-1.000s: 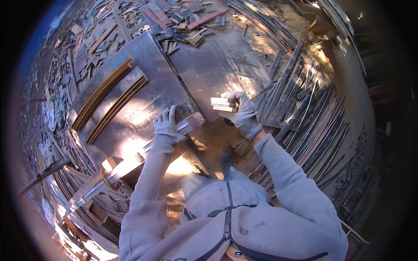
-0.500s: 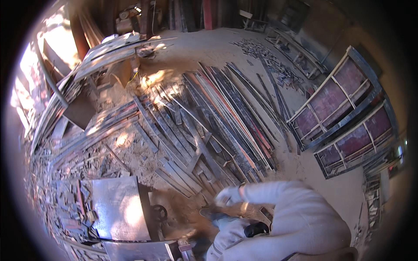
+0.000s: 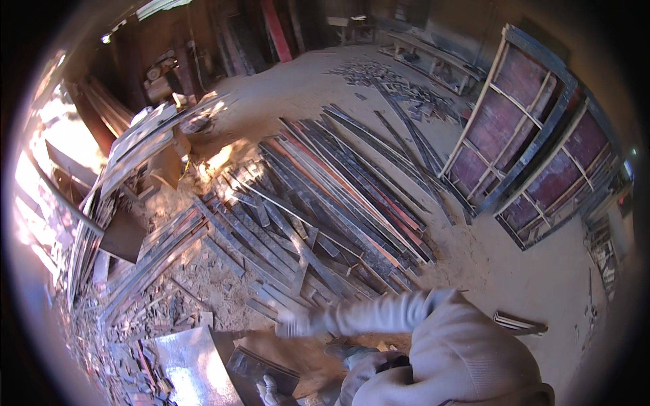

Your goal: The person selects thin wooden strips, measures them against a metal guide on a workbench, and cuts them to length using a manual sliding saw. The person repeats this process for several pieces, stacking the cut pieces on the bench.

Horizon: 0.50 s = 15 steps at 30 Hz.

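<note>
While the gloved left hand (image 3: 292,325) stretches, blurred, grip unclear, over the floor's loose metal strips (image 3: 318,203), the right hand (image 3: 269,389) rests by a shiny sheet (image 3: 189,355), fingers equally unreadable.

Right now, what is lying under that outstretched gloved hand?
Under the blurred gloved hand lie short metal strips on sandy floor, at the edge of a big pile of long bars. The ground directly beneath the sleeve is hidden.

Sandy floor (image 3: 528,271), red framed panels (image 3: 542,135), sunlight
</note>
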Tool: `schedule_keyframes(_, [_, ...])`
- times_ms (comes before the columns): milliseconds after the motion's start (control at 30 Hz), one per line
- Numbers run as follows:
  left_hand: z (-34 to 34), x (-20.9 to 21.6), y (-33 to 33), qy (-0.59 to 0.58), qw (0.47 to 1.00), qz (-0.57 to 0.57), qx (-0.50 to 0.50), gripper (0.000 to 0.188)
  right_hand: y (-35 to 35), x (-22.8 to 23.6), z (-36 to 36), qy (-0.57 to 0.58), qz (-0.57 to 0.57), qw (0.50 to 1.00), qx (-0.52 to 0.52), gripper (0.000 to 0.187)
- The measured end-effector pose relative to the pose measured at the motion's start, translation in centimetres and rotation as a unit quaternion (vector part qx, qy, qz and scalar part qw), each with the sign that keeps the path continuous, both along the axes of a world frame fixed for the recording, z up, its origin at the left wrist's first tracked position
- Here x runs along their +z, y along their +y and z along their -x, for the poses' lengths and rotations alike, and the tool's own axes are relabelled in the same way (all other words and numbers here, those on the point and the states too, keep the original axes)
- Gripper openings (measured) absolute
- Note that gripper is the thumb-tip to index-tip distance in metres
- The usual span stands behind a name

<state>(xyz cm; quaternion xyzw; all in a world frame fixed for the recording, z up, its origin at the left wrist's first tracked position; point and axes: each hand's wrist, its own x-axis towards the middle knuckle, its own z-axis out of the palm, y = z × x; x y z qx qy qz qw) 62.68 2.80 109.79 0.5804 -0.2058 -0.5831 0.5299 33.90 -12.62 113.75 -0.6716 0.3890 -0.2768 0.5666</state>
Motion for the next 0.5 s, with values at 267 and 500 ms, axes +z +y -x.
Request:
schedule_keyframes(267, [6.3, -8.5, 3.8, -0.101, 0.975, -0.180, -0.084, 0.050, 12.8, -3.6, -0.8, 0.053, -0.443, 0.891, -0.085, 0.079])
schedule_keyframes(500, [3.2, -10.9, 6.2, -0.085, 0.972, -0.211, -0.064, 0.042, 3.3, -5.6, 43.3, 0.010, -0.176, 0.859, -0.481, 0.020])
